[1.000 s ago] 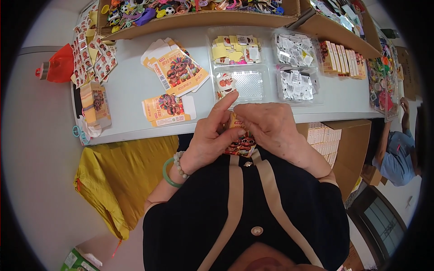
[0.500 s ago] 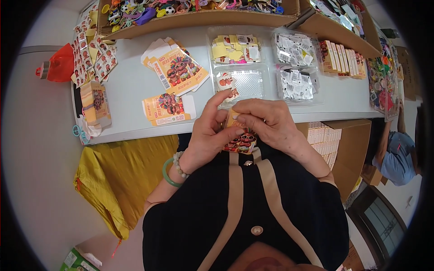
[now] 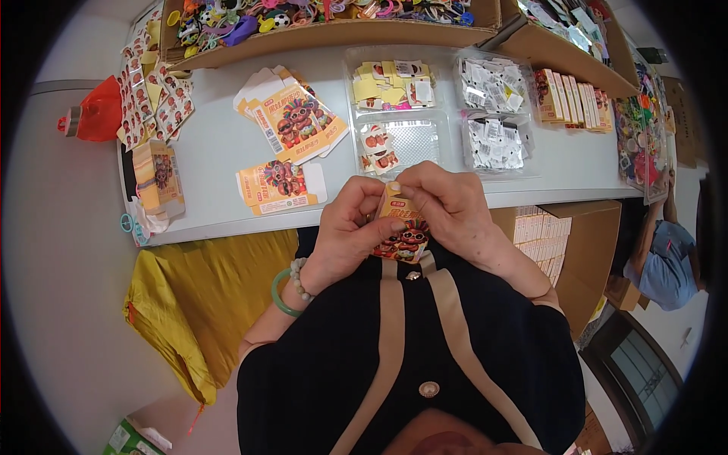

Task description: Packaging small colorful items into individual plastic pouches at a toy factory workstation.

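Note:
A small yellow-orange cardboard box [image 3: 403, 240] with cartoon figures is held upright close to my chest, just over the table's near edge. My left hand [image 3: 351, 221] grips its left side, thumb across the front and fingers behind. At the box's top edge, the thumb and bent fingers of my right hand [image 3: 449, 206] are closed on the upper flap area; the far side of the box is hidden. Beyond my hands is a clear divided tray [image 3: 415, 155] with a few cartoon stickers [image 3: 377, 148] in one compartment.
Flattened cartons [image 3: 299, 125] and a single one [image 3: 282, 186] lie left of the tray. Small silver packets [image 3: 497, 142] fill a tray to the right, beside a row of finished boxes [image 3: 574, 98]. Trinkets crowd a long cardboard box [image 3: 341, 34] at the back. A carton of packed boxes [image 3: 542, 235] stands right.
The fingers of my left hand, raised and spread before, have curled in against the box. More of the box's front shows. My right hand stays at the top edge.

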The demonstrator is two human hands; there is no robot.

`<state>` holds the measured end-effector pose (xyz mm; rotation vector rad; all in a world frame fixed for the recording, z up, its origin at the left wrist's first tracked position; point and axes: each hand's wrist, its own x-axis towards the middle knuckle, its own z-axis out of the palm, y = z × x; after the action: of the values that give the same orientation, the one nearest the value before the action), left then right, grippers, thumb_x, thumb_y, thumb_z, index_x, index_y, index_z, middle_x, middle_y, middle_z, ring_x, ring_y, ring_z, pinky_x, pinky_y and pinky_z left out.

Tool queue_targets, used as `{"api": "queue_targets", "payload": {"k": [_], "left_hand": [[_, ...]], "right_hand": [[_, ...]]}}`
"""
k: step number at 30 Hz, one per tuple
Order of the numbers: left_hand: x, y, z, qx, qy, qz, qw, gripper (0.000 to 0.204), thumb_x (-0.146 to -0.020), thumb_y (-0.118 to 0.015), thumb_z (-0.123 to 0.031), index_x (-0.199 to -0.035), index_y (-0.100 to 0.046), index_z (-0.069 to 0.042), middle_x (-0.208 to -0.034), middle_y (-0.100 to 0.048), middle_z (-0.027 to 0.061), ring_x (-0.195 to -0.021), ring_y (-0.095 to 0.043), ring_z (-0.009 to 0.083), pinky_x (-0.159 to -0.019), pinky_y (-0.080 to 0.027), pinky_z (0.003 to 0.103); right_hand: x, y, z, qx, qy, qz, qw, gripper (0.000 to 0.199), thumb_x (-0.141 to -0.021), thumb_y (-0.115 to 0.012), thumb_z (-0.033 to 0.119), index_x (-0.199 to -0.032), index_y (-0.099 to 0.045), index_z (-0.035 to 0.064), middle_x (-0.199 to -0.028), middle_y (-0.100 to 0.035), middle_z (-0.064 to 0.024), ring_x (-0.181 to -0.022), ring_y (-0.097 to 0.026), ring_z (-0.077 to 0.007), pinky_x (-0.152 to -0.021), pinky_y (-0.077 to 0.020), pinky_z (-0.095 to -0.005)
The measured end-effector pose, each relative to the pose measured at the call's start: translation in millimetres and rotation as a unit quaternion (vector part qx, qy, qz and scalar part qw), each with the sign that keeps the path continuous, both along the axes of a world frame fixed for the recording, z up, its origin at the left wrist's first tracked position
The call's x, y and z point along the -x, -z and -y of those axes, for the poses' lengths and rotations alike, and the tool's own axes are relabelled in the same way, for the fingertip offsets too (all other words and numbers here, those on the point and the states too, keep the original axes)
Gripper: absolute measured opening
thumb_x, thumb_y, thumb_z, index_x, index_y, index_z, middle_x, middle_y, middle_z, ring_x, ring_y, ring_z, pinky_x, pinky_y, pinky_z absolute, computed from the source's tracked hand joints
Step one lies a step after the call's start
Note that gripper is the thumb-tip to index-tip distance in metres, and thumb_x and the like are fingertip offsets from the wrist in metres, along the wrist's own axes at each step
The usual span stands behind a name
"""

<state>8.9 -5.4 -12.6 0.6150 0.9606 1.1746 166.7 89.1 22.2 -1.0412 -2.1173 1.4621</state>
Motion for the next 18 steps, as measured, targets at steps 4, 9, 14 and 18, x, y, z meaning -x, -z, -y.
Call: {"api": "queue_targets", "payload": {"k": [4,9,14,18], "left_hand": [[-1.5,0.1,-0.8,-0.009,-0.015,0.004,1.0,0.034,-0.086,-0.063,0.0,-0.114,-0.043,-0.003,-0.102,-0.063,0.0069,-0.094,-0.058,0.0083,-0.079,-0.047,0.022],[-1.5,1.2,-1.6,-0.002,-0.008,-0.003,1.0,0.038,-0.087,-0.061,0.001,-0.12,-0.042,-0.004,-0.102,-0.063,0.0075,-0.094,-0.058,0.0082,-0.078,-0.047,0.022],[-2.1,0.3,-0.3,0.001,-0.013,-0.018,1.0,0.047,-0.086,-0.062,0.002,-0.127,-0.04,-0.004,-0.103,-0.063,0.0066,-0.093,-0.057,0.0075,-0.078,-0.046,0.02],[-0.3,2.5,0.8,0.001,-0.003,-0.077,0.997,0.048,-0.085,-0.063,0.001,-0.129,-0.044,-0.003,-0.102,-0.063,0.0036,-0.091,-0.056,0.0057,-0.076,-0.046,0.019]], "right_hand": [[-3.6,3.4,0.3,-0.063,-0.028,-0.053,0.996,0.009,-0.087,-0.055,0.002,-0.095,-0.059,0.0029,-0.076,-0.061,-0.0149,-0.066,-0.062,-0.0316,-0.057,-0.0471,-0.0331],[-13.2,8.0,2.5,-0.014,-0.021,-0.093,0.995,0.02,-0.088,-0.052,0.0,-0.106,-0.061,0.0017,-0.092,-0.065,-0.0171,-0.08,-0.066,-0.0296,-0.067,-0.0505,-0.0321],[-17.6,9.8,2.4,0.074,-0.026,-0.096,0.992,0.026,-0.087,-0.051,-0.002,-0.111,-0.062,0.0012,-0.109,-0.065,-0.0161,-0.099,-0.064,-0.0264,-0.085,-0.0499,-0.0313],[-18.9,10.6,4.8,0.062,-0.032,-0.099,0.993,0.026,-0.087,-0.051,-0.002,-0.11,-0.063,0.0011,-0.112,-0.063,-0.0163,-0.104,-0.062,-0.0269,-0.089,-0.0488,-0.032]]}}
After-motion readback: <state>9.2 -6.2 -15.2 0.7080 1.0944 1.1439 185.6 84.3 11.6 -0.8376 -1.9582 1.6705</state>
